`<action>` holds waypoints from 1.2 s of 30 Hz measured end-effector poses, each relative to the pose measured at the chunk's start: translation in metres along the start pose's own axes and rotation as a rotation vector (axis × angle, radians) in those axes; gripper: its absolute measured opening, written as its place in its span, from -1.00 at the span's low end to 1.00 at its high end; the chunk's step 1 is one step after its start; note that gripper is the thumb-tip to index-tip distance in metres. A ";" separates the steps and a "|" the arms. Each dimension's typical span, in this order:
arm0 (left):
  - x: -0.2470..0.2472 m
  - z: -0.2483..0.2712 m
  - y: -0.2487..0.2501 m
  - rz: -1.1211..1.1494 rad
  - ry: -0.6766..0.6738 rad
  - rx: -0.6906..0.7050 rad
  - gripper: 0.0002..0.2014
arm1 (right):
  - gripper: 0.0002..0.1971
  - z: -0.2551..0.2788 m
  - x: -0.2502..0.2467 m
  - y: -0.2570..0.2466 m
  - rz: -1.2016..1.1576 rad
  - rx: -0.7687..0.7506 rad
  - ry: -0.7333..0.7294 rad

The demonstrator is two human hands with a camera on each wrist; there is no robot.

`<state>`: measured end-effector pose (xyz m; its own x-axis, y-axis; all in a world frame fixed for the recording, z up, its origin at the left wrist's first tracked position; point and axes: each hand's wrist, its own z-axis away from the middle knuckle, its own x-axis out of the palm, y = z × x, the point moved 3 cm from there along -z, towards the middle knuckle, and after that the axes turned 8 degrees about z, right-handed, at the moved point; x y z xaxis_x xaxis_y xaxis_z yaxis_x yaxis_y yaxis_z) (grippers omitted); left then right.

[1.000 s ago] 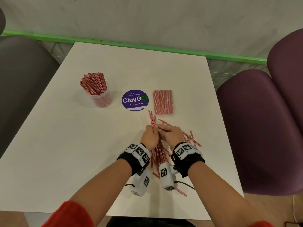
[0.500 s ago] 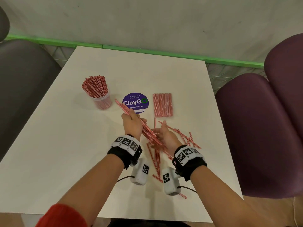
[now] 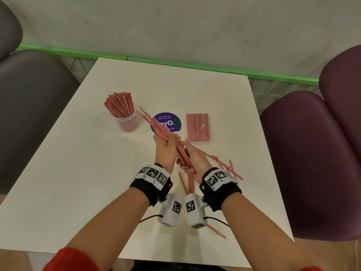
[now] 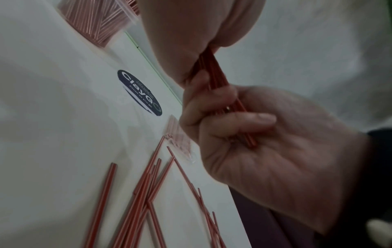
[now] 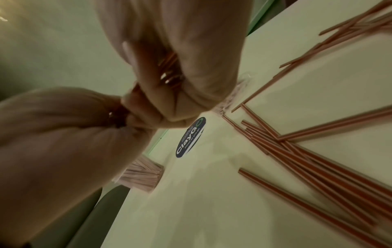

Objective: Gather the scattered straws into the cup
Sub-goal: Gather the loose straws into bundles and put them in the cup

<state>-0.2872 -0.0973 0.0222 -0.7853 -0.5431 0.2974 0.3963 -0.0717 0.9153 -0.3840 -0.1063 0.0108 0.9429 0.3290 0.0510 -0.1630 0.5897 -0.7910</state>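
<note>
Since half a second ago you have lifted the bundle (image 3: 168, 139) higher and brought your right hand (image 3: 193, 161) onto its near end, so both hands now hold it. Your left hand (image 3: 165, 147) is curled round the middle of the bundle; your right hand is closed on the lower end, fingers (image 4: 214, 107) wrapped over the straws. The far tips point toward the cup (image 3: 127, 119), and the bundle hangs over the sticker (image 3: 172, 122), which lies just right of the cup.

The cup is already packed, its straws fanning out above the rim. Pushing a whole bundle in could tip it, since it looks like light clear plastic, or force straws back out. The tips of your bundle are uneven, so some may catch on the rim and slide out of your grip. These are thin, smooth, stiff red tubes with pale stripes, and I would expect them to slip against each other if you loosen either hand.

More loose straws (image 3: 224, 165) lie on the table (image 3: 78, 173), well to the right of the cup and nearer you, crossing each other. A flat packet (image 3: 197, 127) of straws in clear wrap lies beyond the sticker from the cup.
</note>
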 end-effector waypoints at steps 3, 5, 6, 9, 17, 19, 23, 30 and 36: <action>0.001 0.000 0.002 -0.083 -0.042 0.011 -0.88 | -0.46 0.003 0.005 -0.005 0.088 -0.080 -0.055; 0.000 0.000 0.003 -0.107 -0.027 0.022 -0.85 | -0.46 0.006 0.011 -0.006 0.126 -0.124 -0.115; -0.001 -0.001 0.002 -0.101 -0.022 0.011 -0.84 | -0.50 0.008 0.013 -0.007 0.134 -0.134 -0.142; -0.003 -0.002 0.001 -0.019 -0.047 -0.061 -0.85 | -0.59 0.010 0.016 -0.007 0.150 -0.152 -0.183; -0.011 -0.017 0.034 0.163 -0.017 -0.038 -0.81 | -0.70 0.009 0.014 -0.007 0.239 -0.203 -0.203; -0.014 -0.027 0.041 0.199 0.013 -0.025 -0.75 | -0.71 0.011 0.015 -0.007 0.247 -0.210 -0.209; -0.020 -0.036 0.045 0.138 0.043 0.017 -0.76 | -0.72 0.012 0.017 -0.007 0.279 -0.209 -0.213; -0.027 -0.040 0.042 0.240 0.144 -0.021 -0.72 | -0.72 0.010 0.014 -0.003 0.330 -0.225 -0.225; -0.030 -0.048 0.050 0.254 0.173 0.031 -0.75 | -0.72 0.010 0.007 0.002 0.338 -0.237 -0.224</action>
<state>-0.2207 -0.1245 0.0458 -0.5693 -0.6746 0.4700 0.5528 0.1091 0.8262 -0.3809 -0.0958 0.0160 0.7585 0.6398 -0.1237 -0.3548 0.2462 -0.9020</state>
